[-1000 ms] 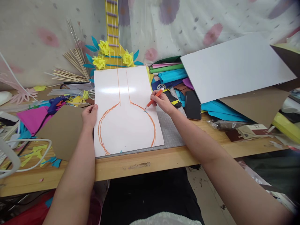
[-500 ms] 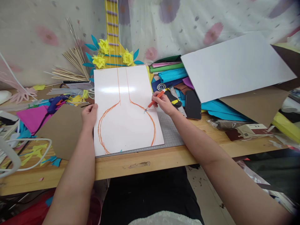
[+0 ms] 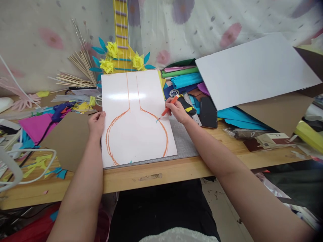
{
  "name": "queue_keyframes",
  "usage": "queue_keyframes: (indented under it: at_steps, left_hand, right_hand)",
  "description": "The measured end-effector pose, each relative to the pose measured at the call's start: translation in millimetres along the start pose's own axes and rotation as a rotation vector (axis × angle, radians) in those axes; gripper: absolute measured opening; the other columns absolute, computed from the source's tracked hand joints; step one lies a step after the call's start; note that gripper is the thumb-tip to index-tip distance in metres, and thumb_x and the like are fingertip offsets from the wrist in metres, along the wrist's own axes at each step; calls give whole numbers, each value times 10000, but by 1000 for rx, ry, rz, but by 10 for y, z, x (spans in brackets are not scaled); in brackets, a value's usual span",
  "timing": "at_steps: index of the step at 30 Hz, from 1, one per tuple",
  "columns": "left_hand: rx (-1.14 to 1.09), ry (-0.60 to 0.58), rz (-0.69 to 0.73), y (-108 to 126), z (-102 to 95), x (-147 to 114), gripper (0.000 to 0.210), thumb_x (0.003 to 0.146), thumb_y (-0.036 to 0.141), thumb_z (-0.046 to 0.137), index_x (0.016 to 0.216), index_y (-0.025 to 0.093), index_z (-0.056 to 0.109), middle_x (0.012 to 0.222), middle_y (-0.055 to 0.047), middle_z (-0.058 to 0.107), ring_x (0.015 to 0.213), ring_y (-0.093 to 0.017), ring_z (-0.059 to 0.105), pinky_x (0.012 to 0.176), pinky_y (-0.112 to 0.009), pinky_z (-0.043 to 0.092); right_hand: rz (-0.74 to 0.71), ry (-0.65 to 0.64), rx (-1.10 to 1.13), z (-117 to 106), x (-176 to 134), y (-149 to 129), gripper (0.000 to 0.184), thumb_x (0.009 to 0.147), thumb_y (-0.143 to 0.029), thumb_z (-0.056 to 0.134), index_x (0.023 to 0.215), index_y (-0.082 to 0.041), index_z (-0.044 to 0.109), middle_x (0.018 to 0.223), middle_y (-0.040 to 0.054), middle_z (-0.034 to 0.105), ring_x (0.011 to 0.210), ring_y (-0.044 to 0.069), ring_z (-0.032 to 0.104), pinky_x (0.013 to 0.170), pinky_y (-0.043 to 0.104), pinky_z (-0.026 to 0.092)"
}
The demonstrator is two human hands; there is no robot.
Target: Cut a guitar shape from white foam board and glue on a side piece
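The wooden counter (image 3: 176, 170), scuffed at its front edge, carried brown cardboard (image 3: 65, 143) and yellow scraps (image 3: 39, 161) on the left, and a grey mat (image 3: 185, 141) beneath the white board (image 3: 137, 143).

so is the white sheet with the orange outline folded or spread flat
Spread flat: the white sheet lies on the gray cutting mat, no fold showing across it.

Black lap clothing (image 3: 161, 201), pale top (image 3: 179, 236), bare forearms (image 3: 214, 151).

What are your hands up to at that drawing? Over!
Right hand gripping orange pen, tip near orange outline, upper right. Left hand at left edge of white board. Black phone off to the right.
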State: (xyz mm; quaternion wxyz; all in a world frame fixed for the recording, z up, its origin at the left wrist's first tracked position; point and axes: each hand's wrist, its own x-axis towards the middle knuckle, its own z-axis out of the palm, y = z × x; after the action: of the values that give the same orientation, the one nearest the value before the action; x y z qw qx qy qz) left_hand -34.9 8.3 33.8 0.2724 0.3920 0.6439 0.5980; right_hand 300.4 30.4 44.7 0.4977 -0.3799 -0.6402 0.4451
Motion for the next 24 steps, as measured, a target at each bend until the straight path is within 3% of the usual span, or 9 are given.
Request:
queue_keyframes:
  at_steps: [12, 24]
  left_hand:
    - [7, 14, -3, 35, 16, -20, 75, 769, 164, 593, 724, 106, 611, 622, 57, 547, 588, -64, 434, 614, -219, 381]
    - [-20, -1, 2, 5, 1, 5, 77, 773, 155, 599, 715, 105, 607, 621, 61, 534, 596, -62, 420, 628, -225, 370]
  right_hand:
    - [-32, -20, 4, 3, -36, 10, 305, 805, -464, 575, 714, -211, 431, 529, -55, 491, 469, 68, 441, 489, 230, 366]
    - [-16, 27, 43, -69, -188, 32, 289, 793, -411, 574, 649, -207, 428, 562, -50, 438, 454, 68, 417, 451, 233, 337]
